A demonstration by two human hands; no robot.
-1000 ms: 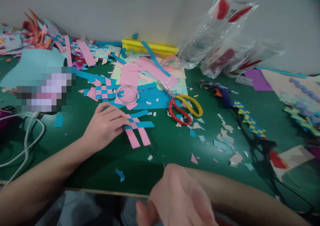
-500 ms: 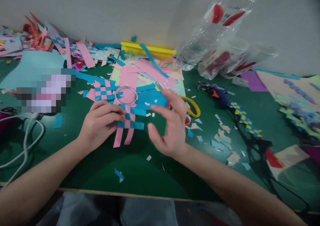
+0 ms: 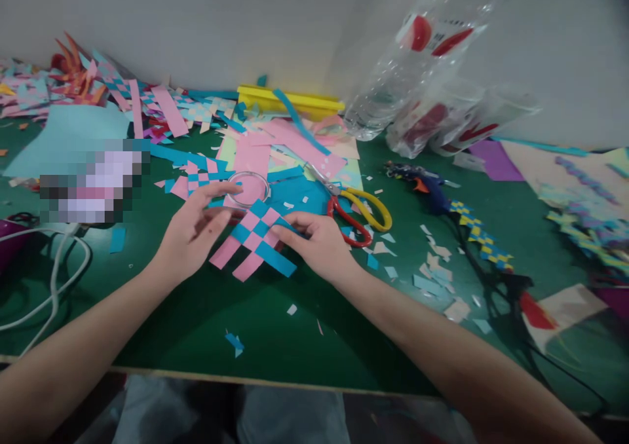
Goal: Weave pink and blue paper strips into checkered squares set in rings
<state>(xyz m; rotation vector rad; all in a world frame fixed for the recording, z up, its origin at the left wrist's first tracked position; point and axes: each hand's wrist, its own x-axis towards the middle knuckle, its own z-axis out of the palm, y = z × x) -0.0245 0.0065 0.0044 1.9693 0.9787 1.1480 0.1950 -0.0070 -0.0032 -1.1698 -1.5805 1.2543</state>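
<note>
A small checkered weave of pink and blue paper strips (image 3: pixel 253 232) is tilted above the green table, its loose strip ends pointing down. My right hand (image 3: pixel 317 238) pinches its right edge between thumb and fingers. My left hand (image 3: pixel 199 224) is at the weave's left with fingers apart, holding nothing that I can see. Just beyond lies a thin metal ring (image 3: pixel 269 192) on pink paper. Another pink and blue woven piece (image 3: pixel 196 177) lies partly behind my left fingers. Scissors with red and yellow handles (image 3: pixel 366 209) rest right of my right hand.
Paper scraps (image 3: pixel 435 267) litter the right side, near a dark blue glue gun (image 3: pixel 432 192). A plastic bottle (image 3: pixel 393 77) and plastic cups (image 3: pixel 486 116) stand by the wall. A yellow tray (image 3: pixel 289 103) sits behind. At left are a blurred-out device (image 3: pixel 95 185) and white cable (image 3: pixel 56 267).
My right hand has come left and taken hold of the weave, which is now lifted and turned. My left hand has let go of it and opened. The scissors show more fully.
</note>
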